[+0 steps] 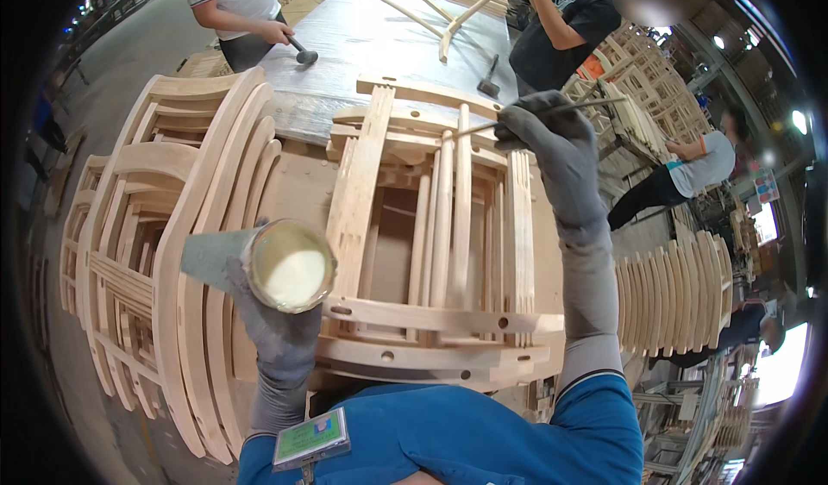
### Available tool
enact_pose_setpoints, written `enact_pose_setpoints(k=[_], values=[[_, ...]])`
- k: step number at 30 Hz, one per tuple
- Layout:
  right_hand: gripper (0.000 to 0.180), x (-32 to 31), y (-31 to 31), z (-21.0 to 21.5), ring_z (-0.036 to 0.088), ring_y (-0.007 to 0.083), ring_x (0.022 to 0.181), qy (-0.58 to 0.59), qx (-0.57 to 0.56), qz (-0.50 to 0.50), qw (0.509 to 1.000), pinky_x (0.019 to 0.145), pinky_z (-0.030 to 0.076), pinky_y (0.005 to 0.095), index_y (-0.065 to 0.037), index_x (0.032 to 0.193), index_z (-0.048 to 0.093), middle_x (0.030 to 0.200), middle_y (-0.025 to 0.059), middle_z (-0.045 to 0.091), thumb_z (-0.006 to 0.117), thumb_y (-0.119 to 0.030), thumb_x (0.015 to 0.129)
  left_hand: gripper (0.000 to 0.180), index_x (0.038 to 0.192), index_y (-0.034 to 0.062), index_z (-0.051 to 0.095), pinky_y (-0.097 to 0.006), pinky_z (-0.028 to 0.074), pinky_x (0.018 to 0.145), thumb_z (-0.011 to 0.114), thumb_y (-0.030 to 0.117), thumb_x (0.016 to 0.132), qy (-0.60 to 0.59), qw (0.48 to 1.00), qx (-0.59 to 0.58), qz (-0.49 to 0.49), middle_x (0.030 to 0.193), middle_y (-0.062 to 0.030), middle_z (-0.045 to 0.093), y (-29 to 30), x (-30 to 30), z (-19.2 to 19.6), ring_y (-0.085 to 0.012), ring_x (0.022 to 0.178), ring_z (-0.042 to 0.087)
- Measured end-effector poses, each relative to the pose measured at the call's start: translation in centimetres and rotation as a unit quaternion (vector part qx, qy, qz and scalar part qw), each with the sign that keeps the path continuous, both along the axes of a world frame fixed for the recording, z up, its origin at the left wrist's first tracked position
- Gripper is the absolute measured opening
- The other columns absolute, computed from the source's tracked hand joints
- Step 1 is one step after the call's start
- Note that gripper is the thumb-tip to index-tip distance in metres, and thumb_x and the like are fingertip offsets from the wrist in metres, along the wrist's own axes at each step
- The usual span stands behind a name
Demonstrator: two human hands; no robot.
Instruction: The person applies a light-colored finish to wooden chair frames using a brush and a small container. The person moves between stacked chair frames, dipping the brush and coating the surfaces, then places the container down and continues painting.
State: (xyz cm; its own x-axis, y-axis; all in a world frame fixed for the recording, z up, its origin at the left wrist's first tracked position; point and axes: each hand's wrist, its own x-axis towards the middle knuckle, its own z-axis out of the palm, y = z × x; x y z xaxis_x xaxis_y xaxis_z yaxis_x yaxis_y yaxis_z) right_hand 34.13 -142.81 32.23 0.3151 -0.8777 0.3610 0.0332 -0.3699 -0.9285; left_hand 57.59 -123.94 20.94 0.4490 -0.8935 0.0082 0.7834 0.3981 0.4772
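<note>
My left hand [267, 317], in a grey glove, is closed around a cup [207, 259] of pale cream liquid [295, 276], its mouth turned up toward me. In my gloved right hand [548, 131] is a thin dark stick [595, 102], pinched between the fingers. Its far end points left, by the top end of a round wooden rung [463, 200]; whether it touches cannot be made out. Below lie stacked pale wooden chair parts: slotted side rails [354, 218], crosspieces with holes [448, 317] and several upright rungs.
Curved chair frames [185, 226] stand stacked at my left. Beyond is a film-covered table [336, 32] with loose wooden parts and a mallet [489, 80]. A person at the far left holds a mallet [305, 56]; another stands far right. Curved slats [673, 295] are stacked at right.
</note>
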Motion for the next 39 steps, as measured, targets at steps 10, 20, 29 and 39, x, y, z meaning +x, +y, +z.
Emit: enact_pose_setpoints(k=[10, 20, 29, 39], values=[[0.020, -1.3, 14.1, -1.0, 0.064, 0.0180, 0.091, 0.015, 0.029, 0.126, 0.992, 0.078, 0.056, 0.0278, 0.005, 0.095, 0.058, 0.097, 0.0154, 0.065, 0.066, 0.011, 0.077, 0.055, 0.136, 0.0048, 0.034, -0.038, 0.040, 0.102, 0.027, 0.045, 0.099, -0.163, 0.977, 0.077, -0.116, 0.132, -0.0119, 0.045, 1.5, -5.6, 0.3, -0.0229, 0.122, 0.046], [0.012, -2.5, 14.5, -2.9, 0.067, 0.0228, 0.081, -0.244, 0.297, 0.073, 0.920, 0.074, 0.058, 0.0300, 0.003, 0.095, 0.052, 0.088, 0.0161, 0.064, 0.059, -0.002, 0.086, 0.053, 0.131, 0.0060, 0.041, -0.039, 0.045, 0.098, 0.035, 0.046, 0.097, 0.024, 0.979, 0.033, -0.202, 0.123, -0.0124, 0.052, 2.2, -7.3, 2.3, -0.0237, 0.115, 0.052], [0.017, -4.2, 11.9, -5.9, 0.067, 0.0214, 0.081, -0.277, 0.426, 0.047, 0.860, 0.079, 0.058, 0.0339, 0.001, 0.104, 0.052, 0.090, 0.0136, 0.063, 0.052, -0.013, 0.093, 0.053, 0.130, 0.0089, 0.043, -0.042, 0.047, 0.095, 0.031, 0.049, 0.097, 0.099, 0.951, 0.053, -0.289, 0.123, -0.0110, 0.053, -0.6, -9.9, 0.1, -0.0248, 0.112, 0.054], [0.021, -15.2, -4.9, -10.1, 0.065, 0.0187, 0.066, -0.216, 0.242, -0.143, 0.935, 0.059, 0.059, 0.0266, 0.004, 0.091, 0.060, 0.077, 0.0118, 0.064, 0.062, -0.017, 0.087, 0.054, 0.129, 0.0084, 0.045, -0.046, 0.047, 0.093, 0.045, 0.048, 0.092, -0.113, 0.987, 0.062, -0.096, 0.120, -0.0199, 0.052, -2.8, -8.3, 1.9, -0.0323, 0.109, 0.053]])
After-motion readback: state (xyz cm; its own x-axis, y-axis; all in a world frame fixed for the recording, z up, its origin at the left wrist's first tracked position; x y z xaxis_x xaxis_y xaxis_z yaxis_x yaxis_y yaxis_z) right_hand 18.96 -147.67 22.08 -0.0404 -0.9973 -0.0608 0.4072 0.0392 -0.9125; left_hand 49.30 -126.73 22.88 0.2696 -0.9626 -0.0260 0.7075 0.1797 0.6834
